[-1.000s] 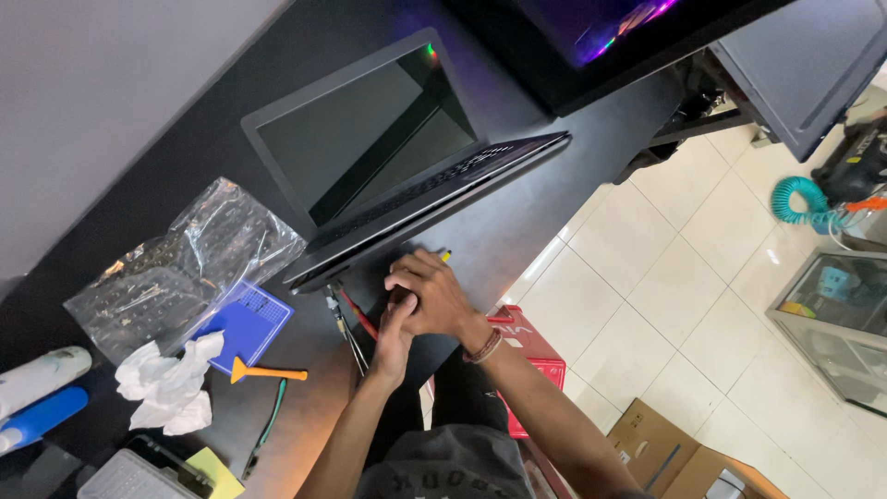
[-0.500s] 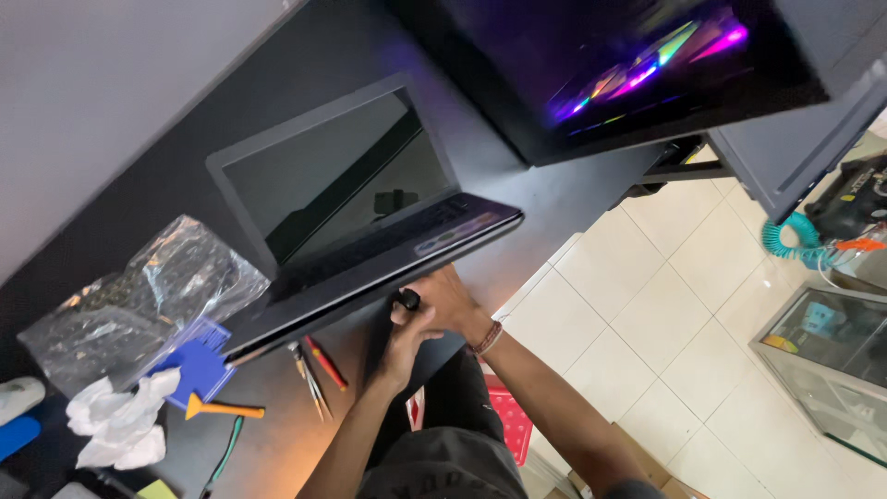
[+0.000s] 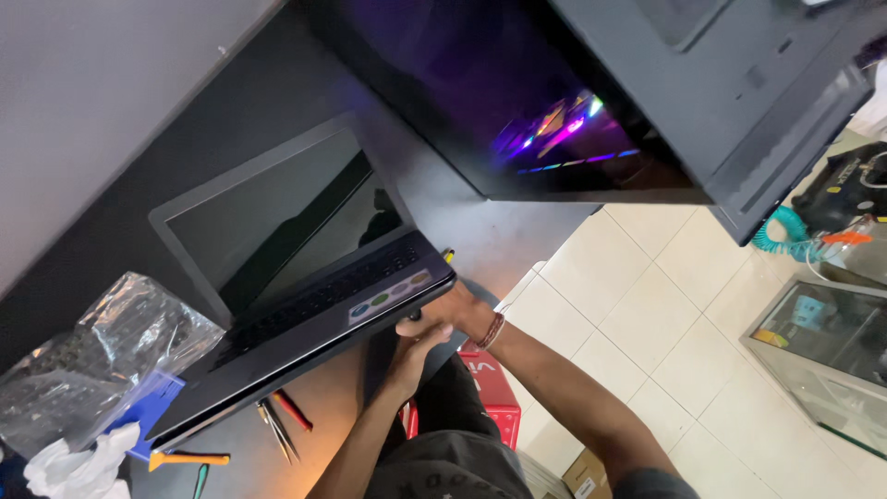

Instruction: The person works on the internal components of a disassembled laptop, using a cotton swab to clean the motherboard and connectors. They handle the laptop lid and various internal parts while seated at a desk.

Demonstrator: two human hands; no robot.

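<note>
Laptop (image 3: 305,277) is sitting open on the dark surface (image 3: 185,129), screen off, front edge tilted up and hanging past the surface edge. Both hands are meeting under the laptop's front right corner. Right hand (image 3: 453,314) is gripping that corner from below, thumb curling around the edge. Left hand (image 3: 411,356) is pressing up just beneath the right one, the two touching; cannot tell whether its fingers are closing on anything, they are hidden. A beaded bracelet (image 3: 492,330) is sitting on the right wrist.

Left of the laptop: a crumpled clear plastic bag (image 3: 97,356), a blue pad (image 3: 152,407) half under the laptop's left end, a white tissue wad (image 3: 78,467). Under the laptop's front edge: tweezers (image 3: 277,430), a red-handled tool (image 3: 294,409), an orange-handled tool (image 3: 189,458).

Behind the laptop, to its right, a black computer case (image 3: 702,120) is glowing purple through its side panel. A grey wall (image 3: 83,83) is running behind the surface. Right of the laptop the floor (image 3: 665,305) is cream tile, with a glass cabinet (image 3: 822,360) and a teal coiled cable (image 3: 781,236) further right.
</note>
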